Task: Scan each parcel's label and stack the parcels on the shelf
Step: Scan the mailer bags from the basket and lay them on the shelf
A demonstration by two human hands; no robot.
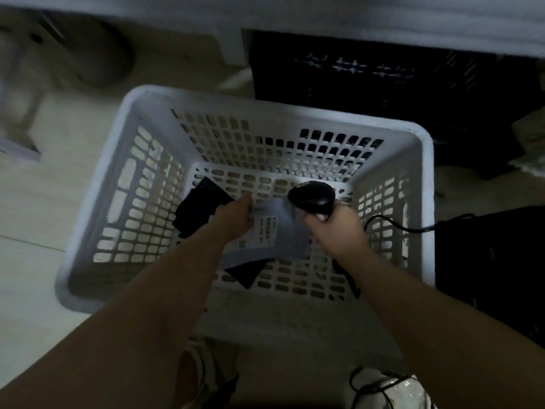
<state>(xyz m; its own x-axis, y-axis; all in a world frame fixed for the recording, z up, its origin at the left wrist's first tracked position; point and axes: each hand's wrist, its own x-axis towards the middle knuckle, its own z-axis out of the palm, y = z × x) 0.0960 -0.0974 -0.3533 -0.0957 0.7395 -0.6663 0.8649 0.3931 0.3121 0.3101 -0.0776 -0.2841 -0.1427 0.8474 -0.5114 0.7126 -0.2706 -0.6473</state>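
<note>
Here, soft grey parcel (pixel 277 231), white printed label (pixel 265 231), pinched by left hand (pixel 236 215)

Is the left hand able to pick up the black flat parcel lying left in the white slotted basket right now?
Probably not yet: the left hand grips the grey labelled parcel. The black flat parcel lies exposed right beside it.

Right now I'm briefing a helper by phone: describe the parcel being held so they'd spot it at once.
Look into the white slatted basket on the floor. Near its bottom, the left hand pinches a soft grey-blue parcel, beside the black scanner in the right hand. It is the only pale one and shows a white printed label; its neighbours are black parcels.
</note>
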